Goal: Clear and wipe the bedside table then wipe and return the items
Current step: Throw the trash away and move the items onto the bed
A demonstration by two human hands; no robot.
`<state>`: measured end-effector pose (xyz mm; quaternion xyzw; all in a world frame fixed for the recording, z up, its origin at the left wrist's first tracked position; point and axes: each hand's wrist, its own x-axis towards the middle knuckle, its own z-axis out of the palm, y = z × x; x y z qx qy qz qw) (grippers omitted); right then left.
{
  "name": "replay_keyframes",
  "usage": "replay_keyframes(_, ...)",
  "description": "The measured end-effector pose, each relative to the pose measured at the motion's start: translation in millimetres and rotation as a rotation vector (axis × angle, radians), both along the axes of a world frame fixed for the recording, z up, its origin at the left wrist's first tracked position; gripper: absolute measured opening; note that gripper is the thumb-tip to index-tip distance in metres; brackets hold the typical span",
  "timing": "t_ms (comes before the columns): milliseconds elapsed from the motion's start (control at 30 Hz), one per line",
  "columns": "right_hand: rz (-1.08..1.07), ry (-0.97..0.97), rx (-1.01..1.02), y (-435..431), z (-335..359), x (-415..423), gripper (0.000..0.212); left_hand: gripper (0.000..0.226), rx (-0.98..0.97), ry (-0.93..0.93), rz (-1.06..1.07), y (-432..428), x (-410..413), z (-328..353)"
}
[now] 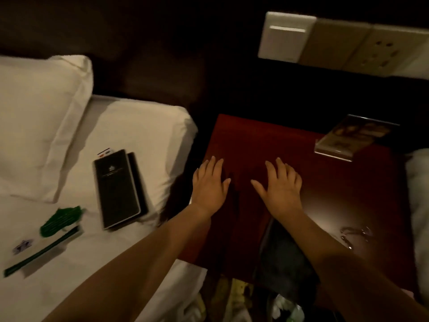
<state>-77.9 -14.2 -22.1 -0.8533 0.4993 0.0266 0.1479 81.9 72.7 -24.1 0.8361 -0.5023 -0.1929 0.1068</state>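
The dark red wooden bedside table (336, 189) fills the middle right of the head view. My left hand (210, 182) lies flat, fingers straight, at the table's left edge. My right hand (282, 184) lies flat beside it near the table's centre. Neither hand holds anything. A clear acrylic sign stand (348, 140) sits at the table's back right. A pair of glasses (356, 235) lies near the front right. A dark cloth (283, 259) rests at the front edge under my right forearm. Dark folders (118, 189) lie on the bed.
The white bed (139, 126) with a pillow (39, 117) is on the left, carrying a green comb (61, 220), a green packaged stick (41, 252) and a small card. A wall switch and socket panel (336, 40) is behind the table. A bin with litter shows below the table.
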Motion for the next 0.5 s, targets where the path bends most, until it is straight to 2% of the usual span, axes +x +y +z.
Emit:
replay_keyframes(267, -0.208, -0.038, 0.091, -41, -6, -91, 0.070, 0.058, 0.046, 0.002, -0.205, -70, -77, -7)
replay_keyframes(400, -0.346, -0.162, 0.157, -66, -9, -129, 0.070, 0.057, 0.039, 0.100, -0.243, -113, -107, -5)
replay_keyframes(500, -0.413, -0.216, 0.182, -85, -11, -152, 0.070, 0.060, 0.012, 0.234, -0.159, -149, -131, -1)
